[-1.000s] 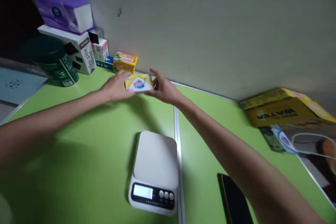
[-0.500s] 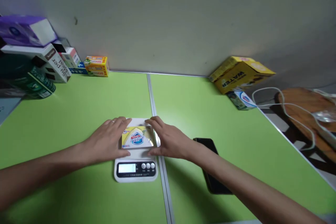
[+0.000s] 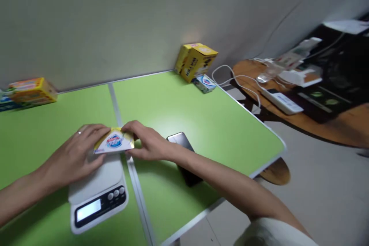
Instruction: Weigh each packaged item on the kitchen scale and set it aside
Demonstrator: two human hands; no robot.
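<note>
Green worktop (image 3: 173, 111) is supporting a digital scale (image 3: 105, 178); left hand (image 3: 72, 157) and right hand (image 3: 148, 144) are gripping a yellow-and-white soap carton (image 3: 114, 141); uneven release would be risking a tilt.

You hold a yellow-and-white box (image 3: 113, 141), its blue-and-red logo facing you, at the far end of your white scale (image 3: 100, 185), which lies flat, its screen (image 3: 88, 210) lit beside 3 round buttons (image 3: 116, 193)

On my feed, a slim silvery ring (image 3: 78, 132) circles a finger of the left hand (image 3: 73, 157). The right forearm (image 3: 213, 169) is bare, and pale, softly rounded clothing (image 3: 271, 233) shows at the lower right of the frame.
</note>
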